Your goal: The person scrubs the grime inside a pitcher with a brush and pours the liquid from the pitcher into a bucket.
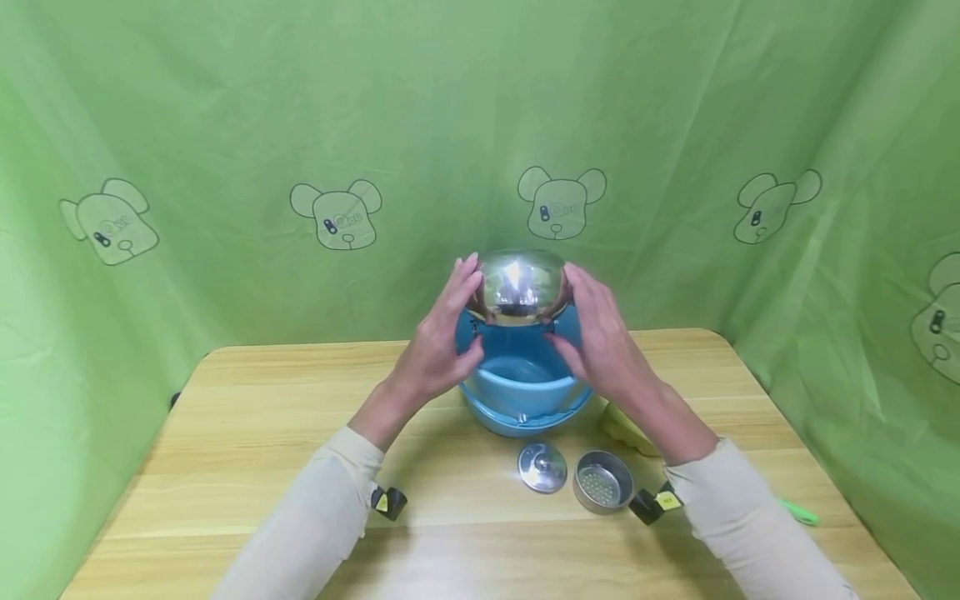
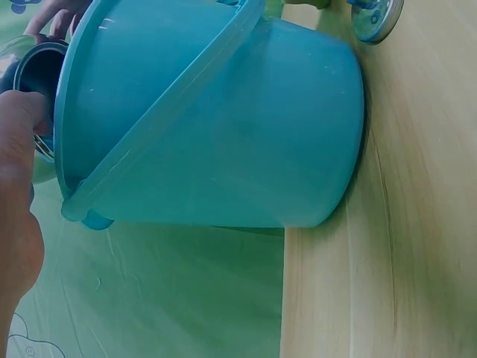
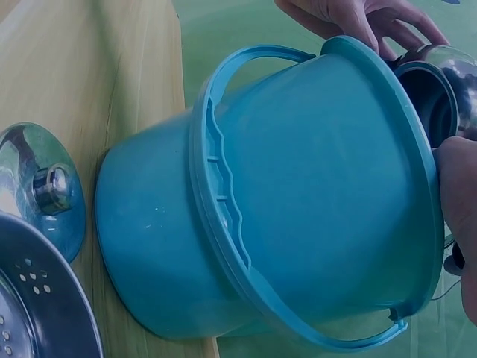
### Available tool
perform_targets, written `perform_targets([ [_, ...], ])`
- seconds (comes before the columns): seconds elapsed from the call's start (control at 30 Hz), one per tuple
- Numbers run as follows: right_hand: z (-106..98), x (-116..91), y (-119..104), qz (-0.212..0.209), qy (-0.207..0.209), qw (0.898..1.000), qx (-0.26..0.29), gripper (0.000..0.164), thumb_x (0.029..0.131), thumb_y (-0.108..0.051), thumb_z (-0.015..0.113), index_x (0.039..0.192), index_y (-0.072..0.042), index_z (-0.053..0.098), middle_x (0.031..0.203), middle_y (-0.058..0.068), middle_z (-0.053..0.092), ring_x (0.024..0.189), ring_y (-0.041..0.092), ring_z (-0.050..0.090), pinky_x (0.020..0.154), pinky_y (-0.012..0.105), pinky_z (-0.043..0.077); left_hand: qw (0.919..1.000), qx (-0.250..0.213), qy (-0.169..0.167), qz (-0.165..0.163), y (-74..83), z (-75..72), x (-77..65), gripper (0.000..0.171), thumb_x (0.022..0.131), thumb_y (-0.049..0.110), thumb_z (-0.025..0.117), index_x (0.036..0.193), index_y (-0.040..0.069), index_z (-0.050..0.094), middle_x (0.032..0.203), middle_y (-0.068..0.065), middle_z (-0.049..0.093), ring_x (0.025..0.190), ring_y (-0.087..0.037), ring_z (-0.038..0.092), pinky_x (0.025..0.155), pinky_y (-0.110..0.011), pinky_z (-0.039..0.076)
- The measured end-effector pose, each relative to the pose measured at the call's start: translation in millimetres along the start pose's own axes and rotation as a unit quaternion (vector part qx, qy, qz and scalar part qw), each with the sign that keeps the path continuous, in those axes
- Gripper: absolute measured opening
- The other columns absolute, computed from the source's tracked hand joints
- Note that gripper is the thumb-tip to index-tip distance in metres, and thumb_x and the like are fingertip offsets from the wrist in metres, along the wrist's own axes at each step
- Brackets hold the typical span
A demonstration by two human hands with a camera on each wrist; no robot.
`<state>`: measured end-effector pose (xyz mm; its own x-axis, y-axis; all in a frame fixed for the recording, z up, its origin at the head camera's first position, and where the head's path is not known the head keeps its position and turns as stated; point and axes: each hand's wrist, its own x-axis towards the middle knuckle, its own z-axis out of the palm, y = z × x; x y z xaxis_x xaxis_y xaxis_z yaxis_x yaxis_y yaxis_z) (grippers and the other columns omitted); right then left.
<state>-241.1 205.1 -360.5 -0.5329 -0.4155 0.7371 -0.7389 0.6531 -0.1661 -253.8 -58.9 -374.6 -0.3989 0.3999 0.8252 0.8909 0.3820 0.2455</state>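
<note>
Both hands hold a shiny metal pot upside down over a blue bucket. My left hand grips its left side and my right hand its right side, thumbs near the rim. In the right wrist view, the round mouth of the pot faces into the bucket. The bucket stands upright on the table, its handle hanging down at the front. Whether anything falls from the pot cannot be made out.
In front of the bucket lie a metal lid with a knob and a metal strainer basket with a perforated bottom. A yellowish cloth-like item is under the right forearm. A green handle lies at the right. Green curtain surrounds the wooden table.
</note>
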Motion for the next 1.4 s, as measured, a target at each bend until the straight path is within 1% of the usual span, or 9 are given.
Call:
perform_targets([
  [0.1,1.7,0.3,-0.6,0.001,0.008,1.000,-0.001,0.097,0.078,0.004,0.083,0.157,0.003,0.026,0.157,0.029,0.041,0.145,0.045,0.043,0.120,0.058,0.037,1.0000,0.004,0.003,0.005,0.0,-0.4,-0.1,0.086,0.079,-0.015,0.068,0.155,-0.002,0.029,0.167,-0.025,0.029,0.160,-0.040,0.022,0.124,-0.042,0.034],
  [0.23,3.9,1.0,-0.2,-0.010,0.021,1.000,0.001,0.099,0.075,0.006,0.084,0.156,0.003,0.026,0.156,0.029,0.042,0.144,0.044,0.043,0.121,0.057,0.037,0.9999,0.006,0.002,0.009,0.5,-1.8,0.2,0.085,0.080,-0.016,0.068,0.154,-0.002,0.029,0.167,-0.025,0.029,0.160,-0.040,0.021,0.125,-0.042,0.033],
  [0.37,4.8,2.0,-0.1,-0.019,0.028,0.999,0.006,0.098,0.075,0.006,0.084,0.153,0.003,0.026,0.157,0.027,0.041,0.145,0.044,0.042,0.123,0.054,0.035,0.9999,0.008,0.003,0.014,0.5,-3.6,-0.2,0.084,0.080,-0.016,0.068,0.154,-0.003,0.030,0.166,-0.025,0.030,0.160,-0.040,0.021,0.125,-0.042,0.033],
  [0.57,4.4,3.5,-1.5,-0.014,0.026,0.999,0.012,0.096,0.077,0.003,0.084,0.153,0.002,0.025,0.157,0.027,0.040,0.147,0.042,0.040,0.125,0.050,0.033,0.9994,0.016,0.006,0.031,-1.0,-4.5,-1.5,0.083,0.081,-0.017,0.068,0.153,-0.002,0.031,0.166,-0.025,0.031,0.160,-0.041,0.021,0.125,-0.044,0.033],
  [0.83,4.9,4.6,-2.9,-0.008,0.031,0.999,0.017,0.097,0.076,0.005,0.084,0.152,0.001,0.025,0.156,0.028,0.039,0.147,0.041,0.040,0.125,0.050,0.034,0.9976,0.040,0.005,0.056,0.1,-5.5,-2.1,0.079,0.081,-0.016,0.068,0.151,-0.002,0.033,0.166,-0.024,0.032,0.159,-0.043,0.022,0.124,-0.044,0.034],
  [1.0,5.8,4.6,-3.8,-0.007,0.045,0.999,0.023,0.098,0.074,0.008,0.083,0.152,0.000,0.025,0.156,0.028,0.039,0.146,0.040,0.041,0.125,0.049,0.034,0.9959,0.051,0.010,0.074,-0.6,-4.1,-2.7,0.080,0.082,-0.015,0.068,0.152,0.001,0.032,0.168,-0.020,0.030,0.160,-0.042,0.021,0.124,-0.044,0.035],
  [1.23,6.6,5.7,-4.0,-0.034,0.064,0.997,0.012,0.094,0.074,0.010,0.082,0.150,0.001,0.026,0.154,0.029,0.040,0.144,0.042,0.042,0.125,0.048,0.035,0.9928,0.065,0.032,0.095,-2.9,-0.7,-3.0,0.088,0.081,-0.015,0.068,0.157,0.007,0.028,0.175,-0.004,0.017,0.157,-0.048,0.024,0.124,-0.048,0.034],
  [1.4,6.5,5.7,-4.4,-0.041,0.071,0.997,-0.003,0.092,0.074,0.011,0.081,0.148,0.001,0.026,0.153,0.030,0.039,0.142,0.044,0.043,0.124,0.049,0.036,0.9902,0.076,0.042,0.109,-3.8,0.6,-2.8,0.092,0.082,-0.015,0.067,0.160,0.010,0.024,0.175,-0.001,0.013,0.157,-0.048,0.024,0.123,-0.049,0.035],
])
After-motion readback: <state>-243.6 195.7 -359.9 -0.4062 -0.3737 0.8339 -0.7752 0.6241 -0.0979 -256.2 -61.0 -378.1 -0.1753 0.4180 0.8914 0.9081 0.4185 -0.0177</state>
